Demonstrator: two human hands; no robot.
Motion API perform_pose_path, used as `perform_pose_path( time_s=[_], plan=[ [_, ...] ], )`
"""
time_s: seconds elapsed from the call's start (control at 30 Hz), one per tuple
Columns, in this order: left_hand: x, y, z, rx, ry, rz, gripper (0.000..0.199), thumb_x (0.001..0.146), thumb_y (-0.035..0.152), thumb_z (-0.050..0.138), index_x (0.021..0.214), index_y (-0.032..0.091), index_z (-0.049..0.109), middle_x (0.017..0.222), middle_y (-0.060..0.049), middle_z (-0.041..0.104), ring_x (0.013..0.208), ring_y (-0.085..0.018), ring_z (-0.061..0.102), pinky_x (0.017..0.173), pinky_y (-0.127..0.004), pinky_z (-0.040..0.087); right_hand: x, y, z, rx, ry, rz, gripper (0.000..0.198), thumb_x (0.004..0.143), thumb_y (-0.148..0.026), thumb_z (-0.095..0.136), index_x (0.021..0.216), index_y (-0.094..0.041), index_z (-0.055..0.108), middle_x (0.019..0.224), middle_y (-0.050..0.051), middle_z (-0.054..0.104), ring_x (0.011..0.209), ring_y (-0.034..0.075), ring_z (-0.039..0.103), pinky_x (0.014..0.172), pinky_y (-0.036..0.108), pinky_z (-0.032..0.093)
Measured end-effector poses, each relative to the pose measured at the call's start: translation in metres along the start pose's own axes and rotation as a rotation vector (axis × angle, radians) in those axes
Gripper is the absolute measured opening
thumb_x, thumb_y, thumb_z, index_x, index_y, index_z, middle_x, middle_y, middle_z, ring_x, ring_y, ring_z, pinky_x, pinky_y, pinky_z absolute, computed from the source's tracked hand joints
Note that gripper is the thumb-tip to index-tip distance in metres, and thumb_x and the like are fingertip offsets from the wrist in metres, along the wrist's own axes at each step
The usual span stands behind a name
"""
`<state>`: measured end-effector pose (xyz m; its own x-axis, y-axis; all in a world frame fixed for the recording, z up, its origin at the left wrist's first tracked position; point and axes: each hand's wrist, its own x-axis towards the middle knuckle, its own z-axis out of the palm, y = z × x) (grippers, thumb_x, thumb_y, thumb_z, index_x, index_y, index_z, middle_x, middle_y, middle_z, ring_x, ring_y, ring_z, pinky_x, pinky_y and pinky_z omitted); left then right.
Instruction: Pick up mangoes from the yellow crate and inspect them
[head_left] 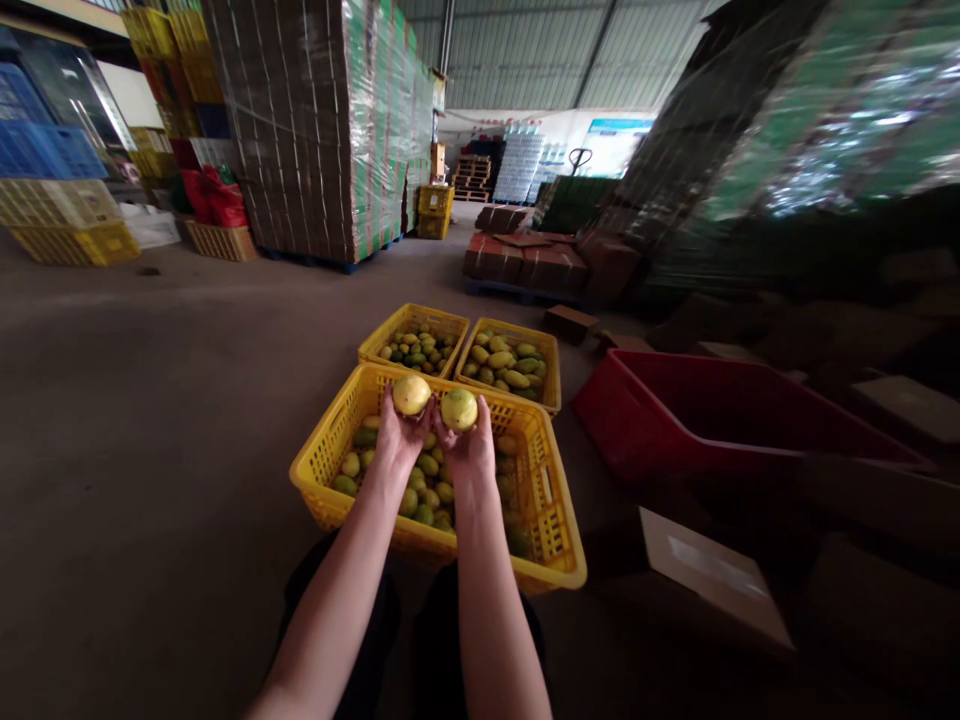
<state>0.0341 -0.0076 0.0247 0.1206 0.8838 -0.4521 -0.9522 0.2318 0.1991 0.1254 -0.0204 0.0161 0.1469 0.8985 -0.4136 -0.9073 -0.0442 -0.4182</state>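
Side by side above a large yellow plastic crate (566, 535), my two hands each hold a mango. In my left hand (400, 432) lies a yellow mango (412, 395), its end facing me. My right hand (466, 447) cups a greener yellow mango (459, 409) from below, fingers curled round its sides. The hands are nearly touching. Beneath them, several green and yellow mangoes (424, 498) lie in the crate, partly hidden by my forearms.
Behind the large crate stand two smaller yellow crates, one left (373, 345) and one right (553, 375), both holding fruit. A red tub (626, 430) is at the right, near a cardboard box (709, 570). Farther off are a wrapped pallet stack (292, 130) and flat cartons (525, 262).
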Motion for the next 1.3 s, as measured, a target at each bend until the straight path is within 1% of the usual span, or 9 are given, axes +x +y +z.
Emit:
perform_pose_path(
  time_s=[0.1, 0.2, 0.37, 0.53, 0.63, 0.77, 0.97, 1.17, 1.3],
  plan=[
    [-0.002, 0.004, 0.001, -0.027, -0.005, -0.055, 0.041, 0.096, 0.042, 0.044, 0.119, 0.012, 0.061, 0.087, -0.012, 0.069, 0.075, -0.02, 0.069, 0.055, -0.025, 0.06, -0.003, -0.002, 0.001, -0.049, -0.022, 0.011, 0.018, 0.082, -0.038, 0.064, 0.082, -0.02, 0.065, 0.068, 0.001, 0.072, 0.061, 0.015, 0.069, 0.055, 0.026, 0.061],
    [-0.007, 0.009, 0.002, -0.056, -0.055, -0.016, 0.04, 0.094, 0.04, 0.044, 0.12, 0.014, 0.061, 0.088, -0.011, 0.07, 0.082, -0.023, 0.071, 0.063, -0.03, 0.062, -0.006, -0.004, 0.001, -0.066, -0.051, -0.019, 0.015, 0.079, -0.036, 0.067, 0.082, -0.021, 0.066, 0.068, -0.001, 0.072, 0.06, 0.015, 0.068, 0.053, 0.025, 0.059],
    [-0.013, 0.013, -0.001, -0.142, -0.257, 0.025, 0.039, 0.092, 0.036, 0.043, 0.12, 0.019, 0.063, 0.096, -0.01, 0.072, 0.092, -0.022, 0.07, 0.073, -0.03, 0.061, -0.014, -0.001, 0.004, -0.099, -0.147, -0.035, 0.023, 0.077, -0.043, 0.067, 0.077, -0.02, 0.066, 0.065, 0.0, 0.07, 0.056, 0.015, 0.066, 0.045, 0.024, 0.051],
    [-0.021, 0.016, -0.008, -0.06, -0.41, 0.036, 0.032, 0.092, 0.039, 0.042, 0.103, 0.022, 0.067, 0.094, -0.008, 0.07, 0.082, -0.019, 0.069, 0.065, -0.027, 0.059, -0.017, 0.002, 0.001, -0.124, -0.342, -0.065, 0.025, 0.074, -0.043, 0.063, 0.075, -0.019, 0.068, 0.067, 0.002, 0.071, 0.053, 0.016, 0.064, 0.038, 0.024, 0.045],
    [-0.031, 0.018, -0.008, 0.041, -0.405, 0.041, 0.033, 0.093, 0.04, 0.038, 0.096, 0.023, 0.066, 0.082, -0.008, 0.066, 0.069, -0.018, 0.064, 0.055, -0.027, 0.055, -0.015, 0.0, -0.007, -0.168, -0.48, -0.089, 0.024, 0.068, -0.043, 0.066, 0.068, -0.019, 0.068, 0.066, 0.003, 0.07, 0.051, 0.016, 0.063, 0.035, 0.024, 0.042],
    [-0.04, 0.019, -0.006, 0.11, -0.391, 0.052, 0.038, 0.093, 0.042, 0.033, 0.088, 0.021, 0.064, 0.069, -0.007, 0.059, 0.061, -0.019, 0.059, 0.051, -0.029, 0.051, -0.012, -0.002, -0.014, -0.204, -0.589, -0.118, 0.024, 0.065, -0.044, 0.069, 0.066, -0.02, 0.069, 0.066, 0.003, 0.068, 0.053, 0.018, 0.063, 0.034, 0.024, 0.041],
    [-0.034, 0.021, -0.01, 0.16, -0.494, 0.038, 0.043, 0.093, 0.048, 0.033, 0.073, 0.019, 0.057, 0.064, -0.005, 0.055, 0.052, -0.016, 0.055, 0.046, -0.026, 0.046, -0.009, -0.003, -0.019, -0.234, -0.595, -0.131, 0.024, 0.071, -0.042, 0.063, 0.064, -0.02, 0.068, 0.066, 0.004, 0.067, 0.065, 0.021, 0.067, 0.042, 0.027, 0.048],
    [-0.028, 0.022, -0.016, 0.166, -0.651, 0.02, 0.033, 0.088, 0.045, 0.045, 0.08, 0.017, 0.061, 0.074, -0.006, 0.064, 0.061, -0.016, 0.061, 0.052, -0.026, 0.051, -0.01, -0.003, -0.016, -0.197, -0.609, -0.111, 0.023, 0.068, -0.041, 0.066, 0.065, -0.019, 0.069, 0.066, 0.004, 0.07, 0.052, 0.018, 0.062, 0.036, 0.026, 0.043],
    [-0.027, 0.017, -0.011, 0.058, -0.519, 0.0, 0.029, 0.088, 0.04, 0.048, 0.085, 0.016, 0.064, 0.081, -0.007, 0.068, 0.071, -0.017, 0.066, 0.064, -0.028, 0.056, -0.012, -0.001, -0.008, -0.124, -0.478, -0.076, 0.023, 0.072, -0.04, 0.064, 0.067, -0.018, 0.069, 0.064, 0.003, 0.07, 0.05, 0.017, 0.063, 0.037, 0.025, 0.043]
  ],
)
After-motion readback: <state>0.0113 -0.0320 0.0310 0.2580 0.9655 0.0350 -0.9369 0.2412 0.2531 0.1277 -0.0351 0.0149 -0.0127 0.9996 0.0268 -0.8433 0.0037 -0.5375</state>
